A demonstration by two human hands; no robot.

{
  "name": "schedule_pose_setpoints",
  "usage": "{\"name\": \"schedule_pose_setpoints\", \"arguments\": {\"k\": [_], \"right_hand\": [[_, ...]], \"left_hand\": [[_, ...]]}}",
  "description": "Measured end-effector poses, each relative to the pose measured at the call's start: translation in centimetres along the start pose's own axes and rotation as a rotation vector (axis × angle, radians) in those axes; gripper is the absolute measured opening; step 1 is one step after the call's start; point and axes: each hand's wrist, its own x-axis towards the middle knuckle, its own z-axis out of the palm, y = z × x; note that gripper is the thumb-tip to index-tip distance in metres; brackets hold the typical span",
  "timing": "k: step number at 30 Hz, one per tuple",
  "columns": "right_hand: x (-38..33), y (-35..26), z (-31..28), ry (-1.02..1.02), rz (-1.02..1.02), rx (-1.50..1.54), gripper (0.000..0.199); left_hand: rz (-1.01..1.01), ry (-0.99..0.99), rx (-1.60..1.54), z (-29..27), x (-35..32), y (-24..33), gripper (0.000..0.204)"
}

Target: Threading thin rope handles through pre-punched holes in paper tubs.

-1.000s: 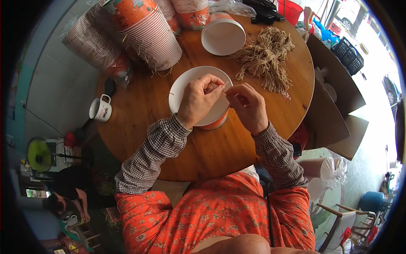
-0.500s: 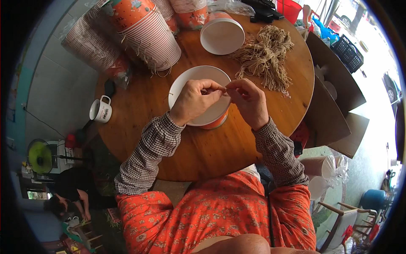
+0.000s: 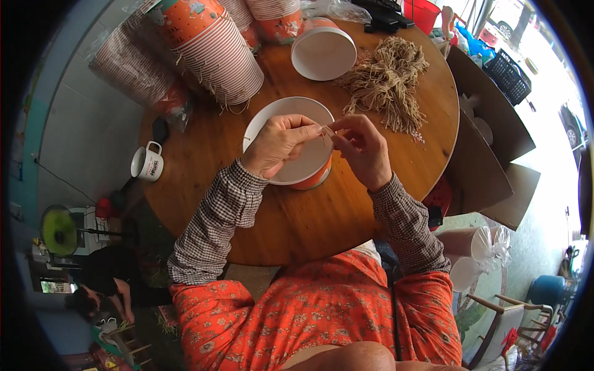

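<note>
In front of me on the table stands an orange paper bucket [image 3: 314, 179] with a white inside. Over its right rim my left hand [image 3: 280, 143] pinches a thin tan string [image 3: 326, 131] between thumb and fingertips. Close beside it, my right hand [image 3: 362, 148] has its thumb and fingers closed at the same string. A short bit of string shows at the bucket's left rim. Behind the bucket lies a big bundle of tan strings [image 3: 390, 83]. Another white-lined bucket [image 3: 323, 54] leans on its side next to that bundle.
Tall stacks of nested paper buckets [image 3: 216, 62] stand at the table's far left, some in clear plastic. A white mug [image 3: 147, 162] sits at the left edge of the wooden table [image 3: 204, 191]. Open cardboard boxes [image 3: 486, 136] stand at the right. A person [image 3: 108, 278] bends over at lower left.
My fingertips have shifted slightly left, and the string between them now shows more plainly. The bucket has moved a little to the left.
</note>
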Motion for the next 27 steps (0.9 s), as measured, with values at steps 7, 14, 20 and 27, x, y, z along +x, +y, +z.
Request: {"name": "schedule_pose_setpoints", "arguments": {"k": [7,14,20,27], "right_hand": [[-0.4,0.1,0.4,0.051,-0.431,-0.351,0.024],[-0.5,0.0,0.7,0.144,-0.472,-0.400,0.023],[-0.3,0.3,0.8,0.151,-0.557,-0.423,0.025],[-0.6,0.2,1.4,0.217,-0.568,-0.404,0.026]], "left_hand": [[-0.054,-0.054,-0.205,-0.2,0.4,-0.7,0.015],[-0.045,-0.006,-0.144,0.5,0.3,-0.7,0.016],[-0.051,-0.016,-0.132,0.8,0.3,-1.0,0.013],[-0.088,0.015,-0.115,1.1,0.2,-1.2,0.014]]}}
